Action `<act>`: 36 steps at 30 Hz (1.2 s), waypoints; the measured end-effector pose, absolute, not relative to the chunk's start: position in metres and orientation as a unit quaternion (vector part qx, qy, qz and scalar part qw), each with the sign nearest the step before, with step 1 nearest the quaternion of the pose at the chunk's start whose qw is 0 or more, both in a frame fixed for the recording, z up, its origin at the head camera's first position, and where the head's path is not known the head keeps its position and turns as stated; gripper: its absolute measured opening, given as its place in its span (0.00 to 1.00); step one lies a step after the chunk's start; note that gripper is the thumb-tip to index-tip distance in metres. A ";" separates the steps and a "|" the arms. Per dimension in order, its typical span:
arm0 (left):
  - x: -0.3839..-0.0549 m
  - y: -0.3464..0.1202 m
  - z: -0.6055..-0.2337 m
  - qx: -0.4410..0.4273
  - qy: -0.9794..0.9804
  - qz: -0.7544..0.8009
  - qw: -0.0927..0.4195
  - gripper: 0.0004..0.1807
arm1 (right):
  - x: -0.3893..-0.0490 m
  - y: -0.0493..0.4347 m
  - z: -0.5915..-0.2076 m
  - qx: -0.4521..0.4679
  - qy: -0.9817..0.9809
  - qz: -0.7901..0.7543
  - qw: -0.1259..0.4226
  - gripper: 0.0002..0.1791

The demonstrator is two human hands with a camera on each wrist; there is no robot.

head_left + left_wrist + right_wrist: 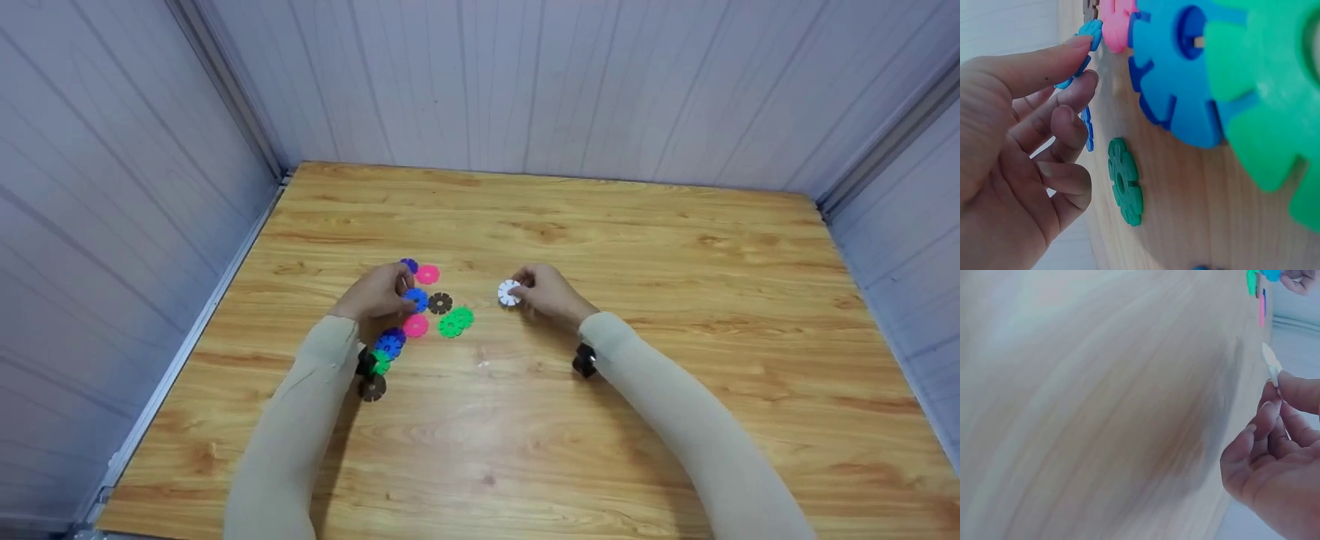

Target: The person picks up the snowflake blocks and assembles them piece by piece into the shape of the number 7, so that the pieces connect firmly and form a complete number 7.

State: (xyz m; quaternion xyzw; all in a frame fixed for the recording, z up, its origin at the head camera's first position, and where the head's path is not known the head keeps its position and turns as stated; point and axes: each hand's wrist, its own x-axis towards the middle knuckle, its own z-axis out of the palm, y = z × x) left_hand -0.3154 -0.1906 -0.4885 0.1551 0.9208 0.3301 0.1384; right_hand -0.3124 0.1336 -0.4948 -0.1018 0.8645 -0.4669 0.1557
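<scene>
Between thumb and fingertips my left hand [379, 291] pinches a blue notched disc [416, 301], a flat flower-shaped plastic piece with a hole in its middle. The left wrist view shows the same blue disc [1090, 35] edge-on at the thumb tip. My right hand [551, 291] pinches a white notched disc [508, 293] by its edge, apart from the others. In the right wrist view the white disc [1270, 364] tilts up from the thumb and index finger. Beside the left hand lie a brown disc [440, 303] and a pink disc [415, 325].
Two green discs [456, 322] overlap near the table's middle. Another pink disc [428, 274] and a dark blue disc [409, 265] lie farther back. Blue discs [388, 346], a green disc [381, 363] and a brown disc [373, 388] line the left forearm. Pale panels [495, 90] enclose the wooden table [675, 247].
</scene>
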 end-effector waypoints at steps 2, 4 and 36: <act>-0.315 -0.193 -0.488 0.149 0.918 0.339 0.139 0.14 | -0.310 0.141 -0.493 -0.101 0.862 -0.475 0.146 0.11; -0.314 -0.195 -0.488 0.144 0.916 0.348 0.140 0.14 | -0.308 0.148 -0.493 -0.098 0.863 -0.478 0.134 0.11; -0.292 -0.138 -0.459 0.249 0.863 0.433 0.072 0.05 | -0.269 0.217 -0.470 -0.044 0.767 -0.632 0.101 0.16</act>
